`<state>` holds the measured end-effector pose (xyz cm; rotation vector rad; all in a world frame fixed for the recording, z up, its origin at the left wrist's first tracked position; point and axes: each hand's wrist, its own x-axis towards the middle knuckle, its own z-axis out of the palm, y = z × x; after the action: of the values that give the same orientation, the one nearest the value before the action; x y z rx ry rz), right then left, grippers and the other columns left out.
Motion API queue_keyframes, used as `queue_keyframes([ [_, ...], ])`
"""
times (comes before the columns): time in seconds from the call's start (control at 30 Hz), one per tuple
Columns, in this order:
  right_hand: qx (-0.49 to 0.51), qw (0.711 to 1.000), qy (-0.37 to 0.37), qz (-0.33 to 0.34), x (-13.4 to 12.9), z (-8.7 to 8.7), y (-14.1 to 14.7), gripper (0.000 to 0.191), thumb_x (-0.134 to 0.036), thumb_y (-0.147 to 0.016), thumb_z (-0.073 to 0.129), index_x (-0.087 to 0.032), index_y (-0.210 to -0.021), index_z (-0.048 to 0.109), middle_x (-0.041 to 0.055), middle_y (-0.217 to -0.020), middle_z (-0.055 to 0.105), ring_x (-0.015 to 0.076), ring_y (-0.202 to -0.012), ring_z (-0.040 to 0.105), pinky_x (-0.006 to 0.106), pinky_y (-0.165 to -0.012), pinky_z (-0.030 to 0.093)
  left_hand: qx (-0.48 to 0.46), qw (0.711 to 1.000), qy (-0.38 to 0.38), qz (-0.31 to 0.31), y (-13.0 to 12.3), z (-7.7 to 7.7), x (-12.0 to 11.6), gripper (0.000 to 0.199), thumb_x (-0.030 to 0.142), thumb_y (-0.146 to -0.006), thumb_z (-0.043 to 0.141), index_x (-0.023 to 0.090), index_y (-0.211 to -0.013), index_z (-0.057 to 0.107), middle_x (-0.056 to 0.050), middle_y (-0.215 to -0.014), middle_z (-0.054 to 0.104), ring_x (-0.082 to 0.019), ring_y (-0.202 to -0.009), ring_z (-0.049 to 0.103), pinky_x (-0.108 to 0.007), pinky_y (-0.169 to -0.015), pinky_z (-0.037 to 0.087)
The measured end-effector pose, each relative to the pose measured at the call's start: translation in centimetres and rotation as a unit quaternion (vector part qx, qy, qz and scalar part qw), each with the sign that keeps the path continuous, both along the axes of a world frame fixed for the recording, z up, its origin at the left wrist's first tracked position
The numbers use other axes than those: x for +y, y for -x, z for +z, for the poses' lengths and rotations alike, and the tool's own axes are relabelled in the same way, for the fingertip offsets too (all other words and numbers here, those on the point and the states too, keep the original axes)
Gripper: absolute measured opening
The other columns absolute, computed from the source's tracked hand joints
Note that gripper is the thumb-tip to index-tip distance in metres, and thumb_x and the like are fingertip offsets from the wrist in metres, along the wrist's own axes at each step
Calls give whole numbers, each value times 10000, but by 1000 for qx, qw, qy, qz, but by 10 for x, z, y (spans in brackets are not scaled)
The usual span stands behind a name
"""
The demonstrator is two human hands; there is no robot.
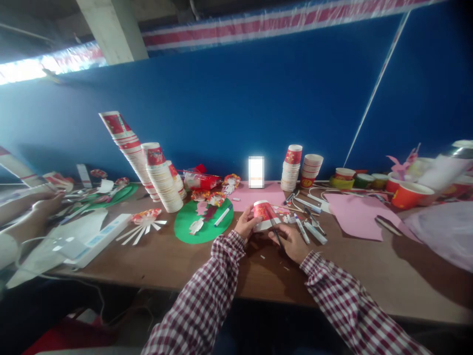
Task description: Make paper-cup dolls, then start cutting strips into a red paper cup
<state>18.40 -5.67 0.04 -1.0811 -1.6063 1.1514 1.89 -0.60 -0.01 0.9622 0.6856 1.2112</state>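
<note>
In the head view my left hand grips a red and white paper cup above the table's front middle. The cup is tilted, and a white strip shows along its lower side. My right hand is closed around a pair of dark scissors, whose blades reach up to the cup's side. Its fingers partly cover the handles. Small white scraps lie on the wood below. A green paper circle with cut-out figures and a marker rests left of my hands.
Tall stacks of paper cups stand at the left, with shorter ones behind my hands. Markers and pink paper lie to the right. A power strip and a co-worker's hand are at the left. A blue partition rises behind.
</note>
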Motion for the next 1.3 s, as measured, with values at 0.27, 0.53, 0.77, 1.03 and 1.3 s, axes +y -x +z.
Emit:
queue_keyframes([
  [0.27, -16, 1000, 10, -11, -2, 3, 0, 317, -448, -759, 595, -168, -908, 595, -21, -545, 519, 131, -478, 487, 245, -452, 384, 5, 1000, -8, -4, -1, 1, 0, 839, 298, -589, 765, 192, -1324, 375, -59, -833, 670, -161, -674, 628, -287, -662, 489],
  [0.53, 15, 999, 35, -11, -2, 6, 1, 347, -448, -727, 633, -153, -906, 598, -17, -544, 536, 125, -471, 492, 255, -466, 404, 25, 999, -25, 21, -2, -4, 3, 853, 301, -597, 762, 181, -1336, 353, -60, -820, 675, -157, -665, 628, -276, -638, 495],
  [0.77, 15, 999, 49, -16, -5, 13, 1, 418, -525, -693, 632, -153, -884, 615, -19, -516, 526, 125, -450, 488, 253, -433, 397, 44, 998, -35, 32, -1, -11, 8, 843, 301, -592, 769, 188, -1326, 369, -63, -831, 682, -168, -688, 633, -274, -637, 495],
  [1.03, -16, 999, 24, -19, -4, 13, 1, 387, -503, -723, 607, -154, -889, 609, -34, -504, 514, 116, -439, 478, 245, -436, 384, 49, 998, -30, 27, 1, -12, 9, 836, 282, -598, 763, 203, -1331, 368, -61, -843, 683, -169, -708, 635, -274, -650, 494],
  [1.3, 21, 996, 81, 22, -1, 7, 2, 434, -512, -705, 619, -139, -924, 584, -17, -554, 557, 122, -482, 527, 245, -458, 414, -21, 998, 24, 56, 2, -1, 5, 748, 264, -620, 736, 209, -1288, 403, -25, -800, 654, -124, -612, 610, -229, -560, 484],
])
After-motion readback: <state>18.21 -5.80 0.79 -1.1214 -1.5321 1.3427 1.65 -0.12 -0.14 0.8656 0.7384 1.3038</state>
